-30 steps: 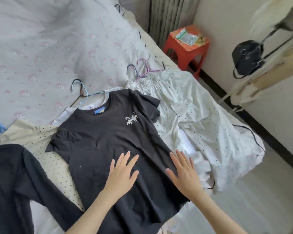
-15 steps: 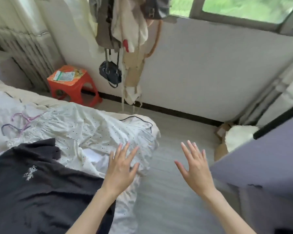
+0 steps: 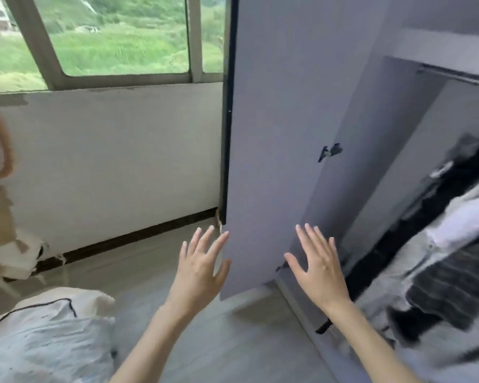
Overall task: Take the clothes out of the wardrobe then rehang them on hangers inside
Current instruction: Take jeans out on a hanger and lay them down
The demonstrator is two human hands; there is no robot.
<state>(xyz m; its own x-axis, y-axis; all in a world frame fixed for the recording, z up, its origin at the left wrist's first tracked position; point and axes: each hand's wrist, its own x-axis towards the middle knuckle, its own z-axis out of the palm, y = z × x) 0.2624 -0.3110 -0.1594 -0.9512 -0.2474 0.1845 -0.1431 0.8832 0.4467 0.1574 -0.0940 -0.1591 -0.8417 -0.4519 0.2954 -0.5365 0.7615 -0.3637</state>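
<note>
Left hand (image 3: 198, 262) and right hand (image 3: 317, 262) spread, empty; wardrobe door (image 3: 277, 120) open. Risk: blurred clothes (image 3: 448, 244) crowd together, may snag when pulled.

Both hands, the left hand (image 3: 199, 268) and right hand (image 3: 320, 268), hover empty with fingers spread before the open grey-lilac wardrobe door (image 3: 274, 134). Blurred black, white and grey striped clothes (image 3: 448, 258) hang inside the wardrobe, right. A white dotted garment (image 3: 47, 346) lies lower left.
</note>
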